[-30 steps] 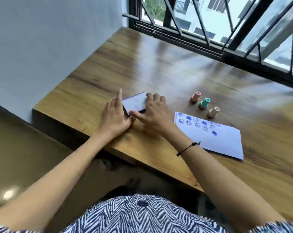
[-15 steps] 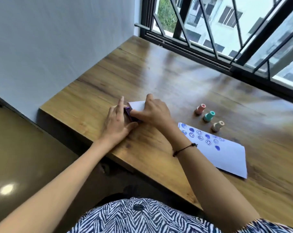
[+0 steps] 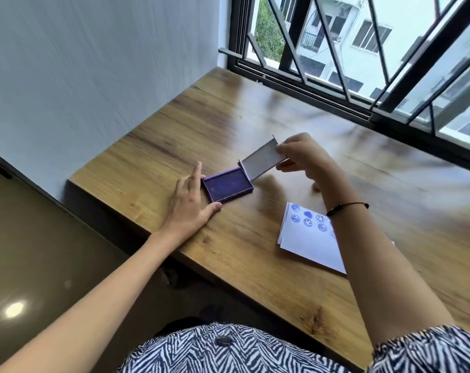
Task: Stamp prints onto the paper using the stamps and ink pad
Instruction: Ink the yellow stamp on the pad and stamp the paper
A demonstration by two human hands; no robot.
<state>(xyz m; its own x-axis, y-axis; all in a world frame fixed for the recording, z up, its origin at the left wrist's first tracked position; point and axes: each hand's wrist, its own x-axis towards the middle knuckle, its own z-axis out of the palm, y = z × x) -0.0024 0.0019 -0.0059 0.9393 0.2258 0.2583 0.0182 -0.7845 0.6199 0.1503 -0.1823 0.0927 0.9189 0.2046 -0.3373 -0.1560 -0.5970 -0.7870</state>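
On the wooden table (image 3: 255, 125) a purple ink pad (image 3: 227, 186) lies open, its dark blue inked face turned up, a little toward nine o'clock of the table's middle. The left hand (image 3: 188, 204) rests flat beside it on the nine o'clock side, fingers straight and relaxed, the fingertips reaching along the pad's edge and the thumb touching its near corner at about six o'clock; it grips nothing. The pad's lid (image 3: 262, 162) stands tilted up from the far edge of the base, toward one o'clock, its pale grey inner face showing and its lower end just by the base's corner; whether a hinge joins the two cannot be told. The right hand (image 3: 306, 157) pinches the raised far end of that lid between thumb and curled fingers, held above the tabletop. A thin dark bracelet (image 3: 347, 207) circles the right wrist. At about four o'clock from the ink pad, near but apart, a white sheet of paper (image 3: 309, 246) lies flat with blue round face prints and one solid blue blot on its far end; the right forearm crosses over part of it. A barred window (image 3: 363, 49) runs along the table's far side at twelve o'clock.
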